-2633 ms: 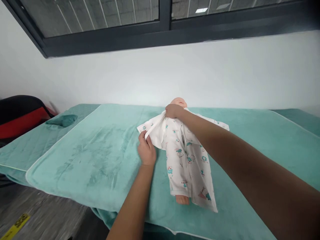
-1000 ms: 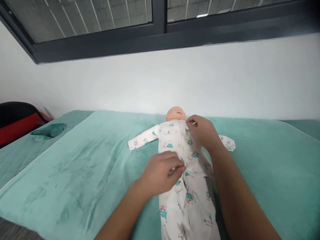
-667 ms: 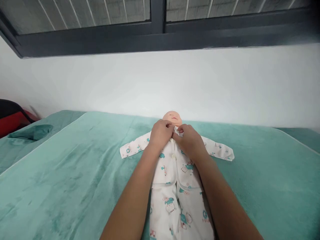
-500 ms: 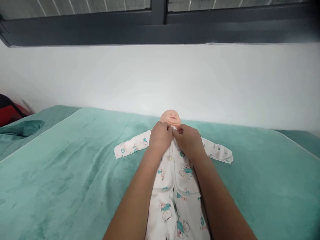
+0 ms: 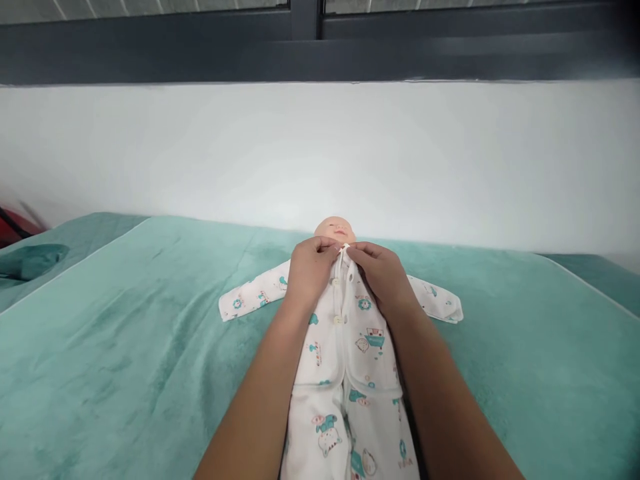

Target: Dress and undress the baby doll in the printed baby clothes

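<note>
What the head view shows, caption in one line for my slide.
Left hand and right hand pinch a doll's printed white top at the neckline.

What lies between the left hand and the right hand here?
The upper front of the shirt, with a pale button. The head view shows it between the left hand and right hand, both seemingly pinching it at the top.

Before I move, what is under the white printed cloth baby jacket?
Matching white printed cloth trousers emerge below the jacket; soft teal plush bedding lies beneath its sleeves. The smooth pink doll's head shows; its torso and any arms are covered.
</note>
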Tool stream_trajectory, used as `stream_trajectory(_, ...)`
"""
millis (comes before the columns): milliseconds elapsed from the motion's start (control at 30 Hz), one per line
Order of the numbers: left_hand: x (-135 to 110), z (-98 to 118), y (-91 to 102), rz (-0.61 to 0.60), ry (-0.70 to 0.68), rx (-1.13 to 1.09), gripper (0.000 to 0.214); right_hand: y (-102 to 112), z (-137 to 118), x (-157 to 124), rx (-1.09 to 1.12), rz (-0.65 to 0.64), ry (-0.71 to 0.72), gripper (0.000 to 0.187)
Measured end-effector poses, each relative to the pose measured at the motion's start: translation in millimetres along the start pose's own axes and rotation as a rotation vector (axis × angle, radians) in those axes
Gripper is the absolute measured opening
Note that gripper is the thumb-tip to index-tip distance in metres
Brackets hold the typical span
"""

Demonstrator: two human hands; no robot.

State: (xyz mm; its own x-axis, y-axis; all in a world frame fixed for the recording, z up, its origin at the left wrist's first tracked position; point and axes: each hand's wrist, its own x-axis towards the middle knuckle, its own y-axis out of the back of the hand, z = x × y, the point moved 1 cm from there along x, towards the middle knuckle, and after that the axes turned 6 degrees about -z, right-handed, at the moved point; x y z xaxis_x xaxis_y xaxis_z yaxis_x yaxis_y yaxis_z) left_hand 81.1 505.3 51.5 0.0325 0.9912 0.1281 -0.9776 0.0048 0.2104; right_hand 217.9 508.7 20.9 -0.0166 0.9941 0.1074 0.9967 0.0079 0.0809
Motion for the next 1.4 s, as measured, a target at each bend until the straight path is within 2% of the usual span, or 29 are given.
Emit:
stream_trajectory(200, 2.9, -6.3, -0.7, -0.026, 0.007, 0.04, 0.01, 0.8, 1.4, 0.1, -0.023, -0.044, 0.008, 0.023)
stream_trajectory(367, 4.6, -10.5, 0.6, -0.037, 0.01, 0.062, 0.012, 2.5, 0.8, -1.1, 0.022, -0.115, -0.044, 0.028)
stream_trajectory(500, 2.9, -8.9, 0.9, -0.074, 0.012, 0.078, 0.014, 1.8, -8.9, -4.2, -0.141, -0.137, -0.029, 0.032)
stream_trajectory(600, 1.5, -5.3, -1.7, -0.111, -0.005, 0.103, 0.016, -1.0, -17.9, -7.2, -0.315, -0.162, 0.007, 0.027)
stream_trajectory(700, 1.2, -2.2, -4.7, -0.104, 0.041, 0.149, 0.019, -3.8, -21.4, -8.7, -0.372, -0.168, 0.016, 0.032)
stream_trajectory(833, 1.6, -1.2, -5.0, -0.079, 0.077, 0.208, 0.022, -4.0, -17.0, -8.5, -0.337, -0.208, 0.014, 0.046)
stream_trajectory(1000, 3.1, -6.1, 3.0, -0.078, 0.087, 0.137, 0.026, 6.8, -8.3, -7.1, -0.115, -0.287, 0.031, 0.043)
stream_trajectory(1100, 4.0, -8.9, 8.2, -0.067, 0.08, 0.119, 0.03, 13.2, -2.1, -4.3, -0.063, -0.159, 0.056, 0.038)
stream_trajectory(1200, 4.0, -9.3, 9.8, -0.08, 0.067, 0.176, 0.029, 12.2, 2.7, -1.3, -0.241, -0.022, 0.102, 0.03)
stream_trajectory(1267, 3.8, -9.0, 9.3, -0.093, 0.06, 0.242, 0.021, 9.0, 4.0, -0.2, -0.328, -0.024, 0.115, 0.028)
stream_trajectory(1400, 4.0, -9.5, 7.5, -0.104, 0.027, 0.325, 0.015, 6.6, 4.6, 1.3, -0.32, -0.034, 0.077, 0.031)
